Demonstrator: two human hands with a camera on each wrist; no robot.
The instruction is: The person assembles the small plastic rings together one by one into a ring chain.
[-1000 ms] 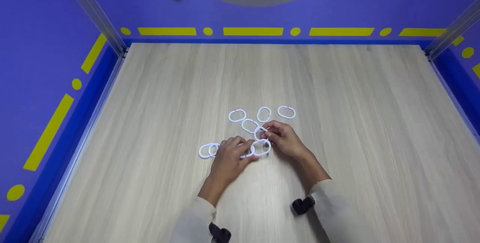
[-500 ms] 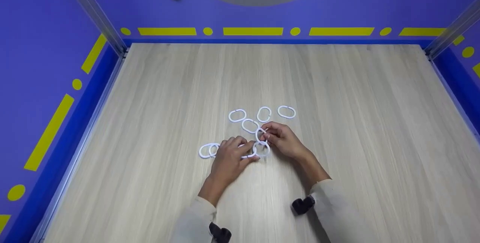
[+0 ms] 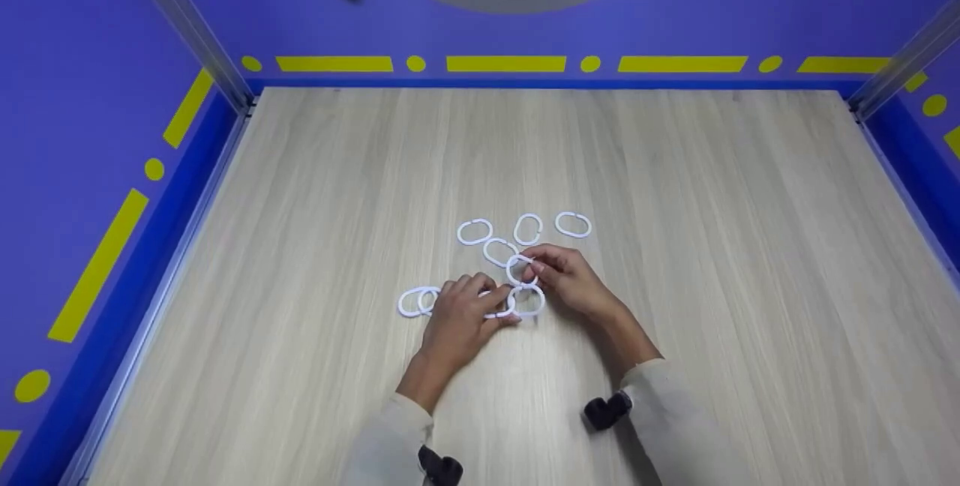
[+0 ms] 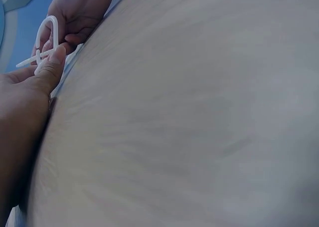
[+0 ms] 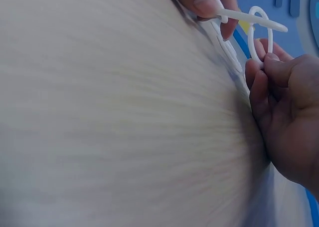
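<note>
My left hand (image 3: 461, 325) rests low over a chain of white oval plastic rings, thumb and fingers pinching a ring (image 3: 496, 315) near its right end. Two overlapping rings (image 3: 400, 303) of that chain stick out left of the hand; its middle is hidden under the palm. From the pinched ring, another ring (image 3: 543, 301) juts out to the right. My right hand (image 3: 571, 280) pinches a split ring (image 5: 250, 43) between thumb and fingers. In the right wrist view this ring stands upright, with the jutting ring (image 5: 264, 21) crossing through its opening.
Behind the hands, several loose white rings lie on the wooden table (image 3: 360, 193): a left ring (image 3: 459, 234), a middle ring (image 3: 517, 227), a right ring (image 3: 589, 228), and a nearer ring (image 3: 486, 253) that the right hand's ring overlaps in view. Blue-purple panels (image 3: 525, 28) border the table.
The right hand's ring and the jutting ring have shifted and tilted slightly against each other. Both hands stay nearly in place; the loose rings have not moved.
</note>
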